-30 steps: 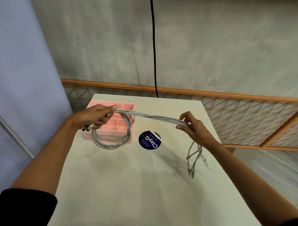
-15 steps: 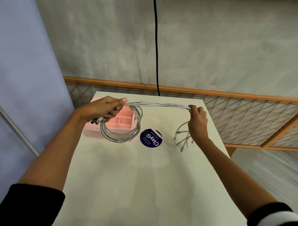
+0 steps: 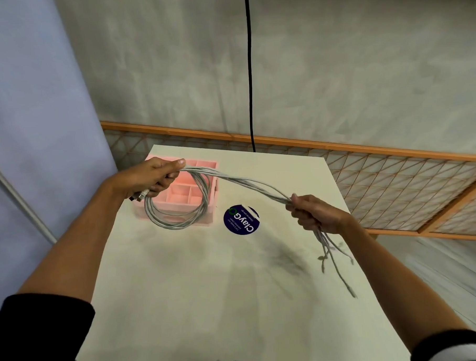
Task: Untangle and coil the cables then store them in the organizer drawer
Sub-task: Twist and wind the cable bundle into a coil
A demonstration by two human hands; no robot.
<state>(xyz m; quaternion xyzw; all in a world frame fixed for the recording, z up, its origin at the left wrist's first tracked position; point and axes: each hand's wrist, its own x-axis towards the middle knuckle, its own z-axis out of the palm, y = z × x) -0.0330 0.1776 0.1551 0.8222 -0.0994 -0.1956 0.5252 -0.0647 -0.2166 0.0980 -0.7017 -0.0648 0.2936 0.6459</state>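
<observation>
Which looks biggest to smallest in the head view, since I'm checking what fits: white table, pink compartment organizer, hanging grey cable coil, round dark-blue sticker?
1. White table, by far the largest.
2. Pink compartment organizer and hanging grey cable coil: these look alike in span; the coil hangs nearer the camera, so I won't rank them.
3. Round dark-blue sticker, smallest.

one cable bundle (image 3: 239, 184), one pink organizer (image 3: 177, 195), one sticker (image 3: 241, 220)
</observation>
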